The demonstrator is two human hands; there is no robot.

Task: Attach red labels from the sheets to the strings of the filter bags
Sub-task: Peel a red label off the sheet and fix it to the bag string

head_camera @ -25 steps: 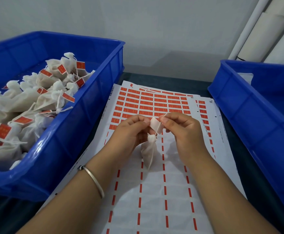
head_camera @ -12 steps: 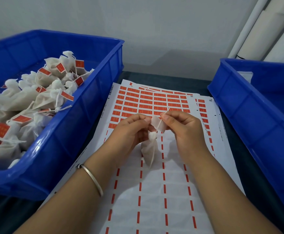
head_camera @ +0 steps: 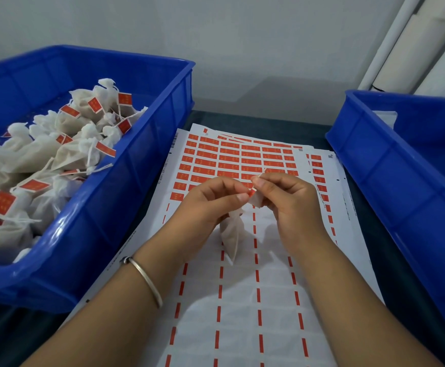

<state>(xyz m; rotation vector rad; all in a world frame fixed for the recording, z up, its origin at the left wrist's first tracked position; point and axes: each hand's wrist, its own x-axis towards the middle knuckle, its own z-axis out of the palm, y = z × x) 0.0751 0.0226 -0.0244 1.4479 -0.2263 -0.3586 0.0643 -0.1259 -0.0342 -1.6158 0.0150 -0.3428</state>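
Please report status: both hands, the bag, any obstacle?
Left hand and right hand both pinching red label at the string. Filter bag hangs below, over label sheet. Nothing in the way.

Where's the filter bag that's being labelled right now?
In the head view, centre frame: the filter bag hangs between the left hand and right hand, above the label sheet, between the two blue bins.

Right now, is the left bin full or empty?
Partly full: the left bin holds a heap of labelled bags, with bare floor at the back.
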